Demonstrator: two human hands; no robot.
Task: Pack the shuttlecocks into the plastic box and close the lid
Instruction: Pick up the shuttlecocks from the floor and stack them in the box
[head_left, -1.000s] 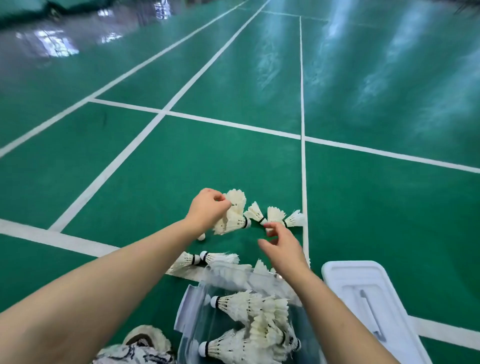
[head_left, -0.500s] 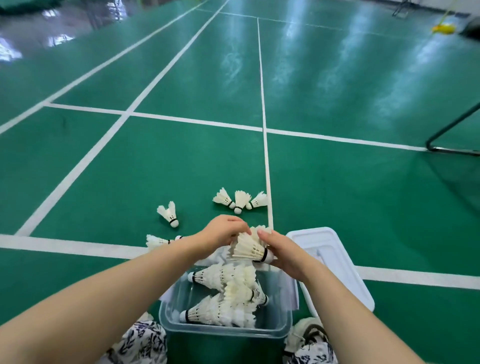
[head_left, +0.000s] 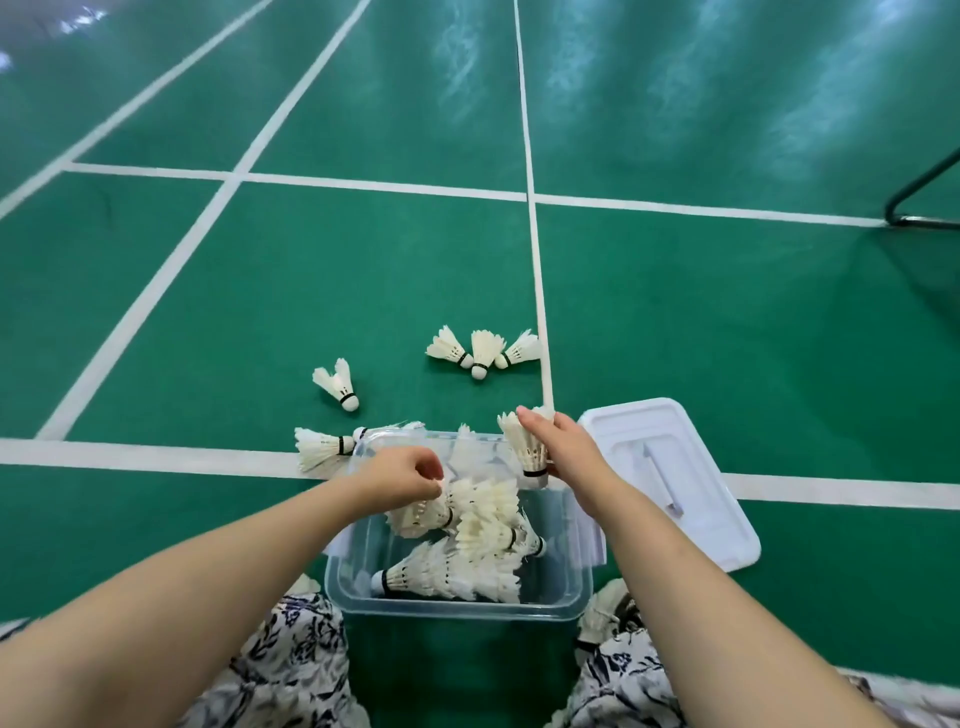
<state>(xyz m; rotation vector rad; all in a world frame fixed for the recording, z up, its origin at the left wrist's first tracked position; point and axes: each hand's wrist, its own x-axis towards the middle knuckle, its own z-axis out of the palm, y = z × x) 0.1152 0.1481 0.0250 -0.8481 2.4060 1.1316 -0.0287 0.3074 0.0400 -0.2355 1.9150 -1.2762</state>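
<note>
The hands have parted since half a second ago, when both met on one bunch above the far rim of the box. Now the right hand alone grips a shuttlecock over the box's far right corner. Its fingers curl round the feathers and the cork points down. The left hand has dropped lower, left of that grip. Its fingertips pinch the white end of a stack inside the box, which looks like the cork, though I can't be sure.

Just right of the gripped shuttlecock the lid lies off, flat on the floor. Beyond the grip three loose ones fan out just beside a white line. Further left sits a single one. A pair lies against the box's far left corner. A dark metal frame stands well off to the right.

The clear box holds a pile of shuttlecocks on their sides, nearer the person than either hand. The loose ones on the floor lie as before.
</note>
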